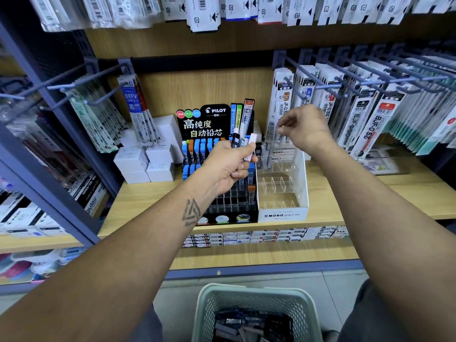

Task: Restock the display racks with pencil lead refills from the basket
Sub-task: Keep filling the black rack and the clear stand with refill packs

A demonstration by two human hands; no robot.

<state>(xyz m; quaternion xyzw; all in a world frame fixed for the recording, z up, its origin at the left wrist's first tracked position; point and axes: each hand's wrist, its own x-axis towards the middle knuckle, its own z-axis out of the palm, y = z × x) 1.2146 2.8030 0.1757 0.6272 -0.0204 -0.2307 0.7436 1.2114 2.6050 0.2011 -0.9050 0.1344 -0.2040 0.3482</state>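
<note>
My left hand (228, 166) grips a fan of several lead refill cases (243, 141), black, clear and pale pink, in front of the black Pilot display rack (223, 211). My right hand (304, 128) pinches one clear lead refill case (277, 137) above the back rows of the clear Mono graph display rack (283, 183), whose front compartments hold nothing. The grey-green basket (256, 296) stands on the floor below, with several more dark refill cases inside.
White boxes (145, 161) are stacked left of the Pilot rack on the wooden shelf (370, 193). Pen refill packs hang from metal pegs (345, 77) on both sides and above. A row of small boxes lines the shelf edge below.
</note>
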